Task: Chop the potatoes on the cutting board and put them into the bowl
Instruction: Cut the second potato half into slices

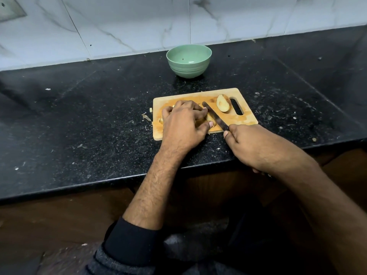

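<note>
The potato (208,118) is mid-chop on the board (246,116), pinned under the curled left hand (183,124) while the right hand (245,142) grips the knife (215,118); a half (223,103) waits uncut, and the bowl (189,60) looks empty.

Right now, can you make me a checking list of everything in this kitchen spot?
Surface: black speckled stone counter, dusted with pale crumbs and specks.
Job's things: wooden cutting board with a slot handle; halved potato piece lying on it near the slot; another potato piece under the left hand; dark-bladed knife; pale green ribbed bowl behind the board, no potato seen inside.
Clutter: peel scrap and a small bit off the board's left edge.
Grippers: left hand holds the potato; right hand grips the knife.
Cables: nothing seen.
Surroundings: white marble-pattern wall tiles; brown cabinet front below.
</note>
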The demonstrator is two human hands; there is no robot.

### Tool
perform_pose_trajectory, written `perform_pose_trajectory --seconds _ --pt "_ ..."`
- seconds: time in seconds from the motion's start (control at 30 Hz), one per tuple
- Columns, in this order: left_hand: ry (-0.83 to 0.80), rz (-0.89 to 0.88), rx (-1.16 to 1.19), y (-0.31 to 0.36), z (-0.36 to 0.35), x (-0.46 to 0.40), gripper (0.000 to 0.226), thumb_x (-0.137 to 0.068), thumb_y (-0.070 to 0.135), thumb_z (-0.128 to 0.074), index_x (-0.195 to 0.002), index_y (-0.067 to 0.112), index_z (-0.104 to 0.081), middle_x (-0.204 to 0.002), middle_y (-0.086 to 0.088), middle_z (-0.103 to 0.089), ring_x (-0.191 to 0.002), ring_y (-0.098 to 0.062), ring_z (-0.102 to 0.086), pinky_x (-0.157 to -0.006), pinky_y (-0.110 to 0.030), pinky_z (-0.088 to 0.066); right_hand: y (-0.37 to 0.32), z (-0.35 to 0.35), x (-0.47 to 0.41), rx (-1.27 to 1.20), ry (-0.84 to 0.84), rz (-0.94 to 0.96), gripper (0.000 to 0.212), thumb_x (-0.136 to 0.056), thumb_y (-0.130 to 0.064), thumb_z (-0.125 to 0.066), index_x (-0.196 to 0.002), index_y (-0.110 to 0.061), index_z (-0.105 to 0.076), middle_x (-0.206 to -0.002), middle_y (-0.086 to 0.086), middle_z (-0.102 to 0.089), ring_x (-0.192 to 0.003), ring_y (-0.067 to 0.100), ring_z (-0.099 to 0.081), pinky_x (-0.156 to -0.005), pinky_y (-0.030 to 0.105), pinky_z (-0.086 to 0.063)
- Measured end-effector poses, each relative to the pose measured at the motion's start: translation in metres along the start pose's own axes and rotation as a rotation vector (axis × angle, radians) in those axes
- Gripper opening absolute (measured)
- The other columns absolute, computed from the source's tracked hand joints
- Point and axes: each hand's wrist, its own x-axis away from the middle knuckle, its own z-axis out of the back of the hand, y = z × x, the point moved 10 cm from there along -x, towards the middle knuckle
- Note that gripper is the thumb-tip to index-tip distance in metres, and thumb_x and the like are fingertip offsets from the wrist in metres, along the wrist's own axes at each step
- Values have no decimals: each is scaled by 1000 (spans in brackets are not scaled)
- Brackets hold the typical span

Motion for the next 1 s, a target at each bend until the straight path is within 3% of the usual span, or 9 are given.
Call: perform_pose_trajectory --seconds 0.23,0.37,0.6,0.73,0.83,1.0 --pt "31 24 40 -1 3 3 39 -86 50 -71 -121 33 -72 -115 14 -63 -120 -12 -45 -105 -44 -23 0 -16 -6 -55 -106 -44 27 -109 -42 -30 -106 -21 -47 -47 3 -61 -26 13 -53 -32 19 -40" --pt "33 37 38 -3 4 4 43 -86 52 -70 -124 33 -70 -116 16 -64 -122 -10 -44 -103 -42 -21 5 -18 16 -52 -150 -83 29 -110 -37 -30 -110 -17 -51 -57 7 -61 -33 16 -53 -30 19 -40" --pt "49 48 31 -2 6 8 44 -83 54 -68 -122 33 -69 -115 19 -64 -123 -9 -43 -103 -42 -22 17 -13 43 -30 -133 -63 30 -109 -40 -28 -100 -23 -51 -61 2 -59 -32 11 -53 -33 18 -38" --pt "57 29 -11 3 6 8 46 -83 61 -62 -118 32 -67 -116 18 -64 -122 -10 -46 -101 -41 -23 19 1 50 -76 -60 -74 33 -107 -45 -30 -92 -25 -51 -52 -2 -58 -31 9 -56 -40 21 -41" --pt "52 13 -50 7 4 7 47 -82 64 -58 -115 31 -63 -115 16 -63 -119 -11 -48 -101 -43 -26 20 9 39 -160 19 -73 32 -107 -44 -30 -91 -25 -51 -48 -2 -57 -29 10 -55 -34 19 -38" --pt "41 4 -64 8 3 6 44 -82 60 -59 -117 33 -60 -114 15 -61 -115 -12 -48 -96 -41 -25 19 -4 18 -214 -32 -76 33 -107 -45 -31 -91 -26 -51 -48 2 -60 -30 13 -55 -36 21 -42"
